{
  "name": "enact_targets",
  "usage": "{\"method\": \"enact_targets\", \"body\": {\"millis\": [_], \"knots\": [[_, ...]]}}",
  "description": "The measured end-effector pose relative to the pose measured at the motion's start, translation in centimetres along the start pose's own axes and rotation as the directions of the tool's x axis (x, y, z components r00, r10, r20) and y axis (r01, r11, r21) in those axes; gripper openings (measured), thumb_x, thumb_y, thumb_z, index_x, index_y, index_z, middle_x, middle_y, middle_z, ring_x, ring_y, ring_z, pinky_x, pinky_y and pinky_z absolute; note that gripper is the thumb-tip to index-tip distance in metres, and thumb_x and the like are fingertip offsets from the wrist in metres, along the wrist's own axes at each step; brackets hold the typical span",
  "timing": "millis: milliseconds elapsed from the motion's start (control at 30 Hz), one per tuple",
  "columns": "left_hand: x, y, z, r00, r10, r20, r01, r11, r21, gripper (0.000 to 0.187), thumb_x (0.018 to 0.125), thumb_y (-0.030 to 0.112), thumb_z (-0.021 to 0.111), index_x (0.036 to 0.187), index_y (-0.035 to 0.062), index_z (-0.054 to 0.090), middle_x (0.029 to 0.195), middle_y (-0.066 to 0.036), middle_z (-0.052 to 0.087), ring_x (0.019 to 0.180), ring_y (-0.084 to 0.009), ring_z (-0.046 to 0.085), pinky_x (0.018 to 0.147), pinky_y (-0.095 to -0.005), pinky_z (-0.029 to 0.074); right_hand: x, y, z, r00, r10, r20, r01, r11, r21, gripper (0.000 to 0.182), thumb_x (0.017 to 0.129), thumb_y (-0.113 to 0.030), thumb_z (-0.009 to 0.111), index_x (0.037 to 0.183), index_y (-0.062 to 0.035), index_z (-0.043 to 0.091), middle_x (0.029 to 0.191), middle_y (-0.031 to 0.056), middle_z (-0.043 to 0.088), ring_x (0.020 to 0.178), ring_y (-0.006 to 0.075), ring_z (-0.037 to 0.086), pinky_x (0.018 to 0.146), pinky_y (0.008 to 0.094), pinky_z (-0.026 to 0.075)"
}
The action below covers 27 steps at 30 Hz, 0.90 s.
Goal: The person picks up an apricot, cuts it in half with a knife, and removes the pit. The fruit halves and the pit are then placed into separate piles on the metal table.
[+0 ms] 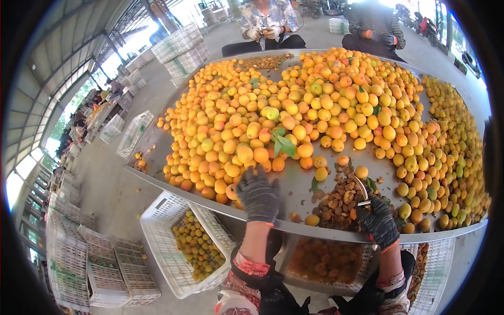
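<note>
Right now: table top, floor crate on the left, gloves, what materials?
Table top: looks like sheet metal, dull grey with soft glare and a thin folded edge. Crate: likely moulded white plastic, open lattice walls. Gloves, left hand and right hand: dark knit fabric, ribbed texture; coating can't be told.

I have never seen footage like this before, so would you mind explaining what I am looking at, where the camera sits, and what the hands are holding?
There is no machine here: a person wears a camera on the head, and it looks forward and down at their own two gloved hands. The rounded, dark edges come from the wide lens.

The left hand reaches to the near edge of a big heap of apricots spread over a metal table. The right hand holds a small curved knife over a pile of brown pits.

Below the table edge stands a white crate holding smaller yellow-green fruit. Two other people sit at the far side of the table, and more crates are stacked on the floor to the left.
</note>
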<state>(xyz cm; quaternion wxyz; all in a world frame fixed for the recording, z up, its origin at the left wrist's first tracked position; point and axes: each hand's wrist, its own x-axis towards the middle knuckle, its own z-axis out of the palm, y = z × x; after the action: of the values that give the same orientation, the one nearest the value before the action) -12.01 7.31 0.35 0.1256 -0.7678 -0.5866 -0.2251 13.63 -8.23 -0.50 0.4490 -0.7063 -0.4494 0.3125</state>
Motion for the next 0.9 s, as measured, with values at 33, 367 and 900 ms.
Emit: {"method": "enact_targets", "body": {"millis": [33,367,900], "knots": [[0.1,-1.4,-0.3,0.996,-0.059,0.066,0.056,0.997,0.043,0.046,0.079,0.037,0.050,0.112,0.0052,0.049,0.105,-0.013,0.055,0.102,-0.0296,0.048,0.089,-0.0451,0.032,-0.1,0.5,0.0,1.000,-0.001,0.001,0.001,1.000,0.006,0.033,0.076,-0.007,0.061,0.107,-0.0009,0.053,0.084,0.0015,0.057,0.071,0.0064,0.049,0.061,0.0220,0.043],[-0.1,0.7,1.3,0.955,0.081,0.286,-0.009,0.970,-0.244,0.045,0.070,0.034,0.059,0.106,0.0080,0.054,0.101,-0.015,0.056,0.098,-0.0327,0.051,0.086,-0.0441,0.036,-0.7,0.5,-0.7,0.970,-0.237,0.057,0.240,0.970,-0.044,0.037,0.079,-0.008,0.060,0.113,0.0013,0.050,0.089,0.0050,0.057,0.078,0.0104,0.053,0.069,0.0240,0.045],[-1.7,9.3,-2.5,0.753,0.394,0.527,0.657,-0.411,-0.631,0.043,0.079,0.014,0.062,0.118,0.0041,0.048,0.106,-0.003,0.054,0.092,-0.0105,0.052,0.078,-0.0226,0.042,-2.9,-4.5,1.2,0.918,-0.376,-0.127,0.393,0.906,0.158,0.032,0.082,0.000,0.054,0.112,0.0032,0.045,0.092,0.0089,0.057,0.079,0.0151,0.056,0.070,0.0269,0.046]]}}
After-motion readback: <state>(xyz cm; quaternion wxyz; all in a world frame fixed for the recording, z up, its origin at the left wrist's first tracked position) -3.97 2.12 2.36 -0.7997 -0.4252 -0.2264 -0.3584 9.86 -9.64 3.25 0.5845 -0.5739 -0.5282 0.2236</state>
